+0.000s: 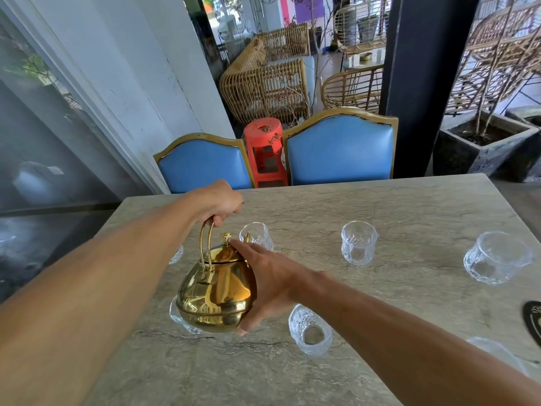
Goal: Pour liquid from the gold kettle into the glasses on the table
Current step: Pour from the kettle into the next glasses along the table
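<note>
The gold kettle hangs tilted forward above the stone table. My left hand is shut on the top of its arched handle. My right hand lies flat against the kettle's right side, fingers spread, one fingertip near the lid knob. The spout tip sits at the rim of a clear textured glass just behind the kettle. Other clear glasses stand at centre back, far right, front centre, under the kettle's left edge and behind my left arm.
Two blue chairs with gold frames stand at the table's far edge, a red plastic stool between them. A dark round coaster lies at the right edge. Another glass sits behind my right forearm. Rattan furniture and a planter stand beyond.
</note>
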A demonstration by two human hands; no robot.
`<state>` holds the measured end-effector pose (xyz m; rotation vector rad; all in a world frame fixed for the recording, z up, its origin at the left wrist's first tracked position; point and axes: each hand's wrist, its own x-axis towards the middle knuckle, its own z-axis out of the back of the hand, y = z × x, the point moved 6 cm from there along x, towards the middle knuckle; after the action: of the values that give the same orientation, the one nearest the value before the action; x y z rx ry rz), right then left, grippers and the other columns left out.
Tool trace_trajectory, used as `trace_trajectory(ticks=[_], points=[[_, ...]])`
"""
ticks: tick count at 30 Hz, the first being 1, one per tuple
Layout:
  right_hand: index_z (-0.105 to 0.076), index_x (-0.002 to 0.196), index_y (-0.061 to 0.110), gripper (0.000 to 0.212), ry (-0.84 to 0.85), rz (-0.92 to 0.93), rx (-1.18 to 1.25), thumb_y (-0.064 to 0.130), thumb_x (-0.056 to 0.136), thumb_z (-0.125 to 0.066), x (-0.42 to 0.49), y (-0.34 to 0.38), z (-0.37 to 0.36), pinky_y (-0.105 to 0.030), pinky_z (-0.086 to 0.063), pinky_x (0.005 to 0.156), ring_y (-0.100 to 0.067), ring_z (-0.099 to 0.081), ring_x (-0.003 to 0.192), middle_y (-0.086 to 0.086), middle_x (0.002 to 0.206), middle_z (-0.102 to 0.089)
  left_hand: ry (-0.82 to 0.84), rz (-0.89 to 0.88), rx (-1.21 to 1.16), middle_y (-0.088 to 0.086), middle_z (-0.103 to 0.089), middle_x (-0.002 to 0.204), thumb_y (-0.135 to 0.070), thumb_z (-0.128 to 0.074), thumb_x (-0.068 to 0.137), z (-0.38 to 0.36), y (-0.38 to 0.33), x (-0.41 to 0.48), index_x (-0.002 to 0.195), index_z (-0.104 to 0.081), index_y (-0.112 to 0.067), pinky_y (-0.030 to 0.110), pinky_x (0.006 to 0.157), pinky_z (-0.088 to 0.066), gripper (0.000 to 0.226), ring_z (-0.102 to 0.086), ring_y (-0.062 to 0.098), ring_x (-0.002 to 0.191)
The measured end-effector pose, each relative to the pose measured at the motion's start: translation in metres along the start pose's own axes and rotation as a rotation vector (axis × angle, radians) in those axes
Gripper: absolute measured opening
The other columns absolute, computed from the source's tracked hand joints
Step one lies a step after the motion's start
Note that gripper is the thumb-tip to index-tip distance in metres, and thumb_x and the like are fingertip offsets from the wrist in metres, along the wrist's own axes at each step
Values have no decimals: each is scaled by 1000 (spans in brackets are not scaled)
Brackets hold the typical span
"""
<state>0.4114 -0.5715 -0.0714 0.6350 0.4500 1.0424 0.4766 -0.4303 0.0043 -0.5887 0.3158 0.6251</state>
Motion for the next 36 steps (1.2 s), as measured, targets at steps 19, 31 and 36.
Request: trace_trajectory(ticks=[19,31,36], points=[[5,154,44,147,-13,2,25,61,46,-94,3,0,-1,-38,-43,98,-24,-49,125,5,155,-32,9,2,30,2,-37,52,-1,-50,91,2,-1,1,106,-62,-8,21,34,-28,20,-28,10,35],[6,153,45,147,-21,1,45,63,45,-93,4,-1,-1,-39,-45,99,-25,-50,124,3,154,-34,10,0,54,1,-37,49,0,-49,90,3,-7,2,101,-59,-10,22,37,-28,18,-29,10,34],[6,154,44,147,-18,0,52,63,46,-93,4,-2,-3,-39,-43,99,-26,-50,126,2,155,-33,18,2,71,3,-38,53,0,-50,89,1,-6,2,107,-60,-7,23,39,-29,21,-30,11,37]])
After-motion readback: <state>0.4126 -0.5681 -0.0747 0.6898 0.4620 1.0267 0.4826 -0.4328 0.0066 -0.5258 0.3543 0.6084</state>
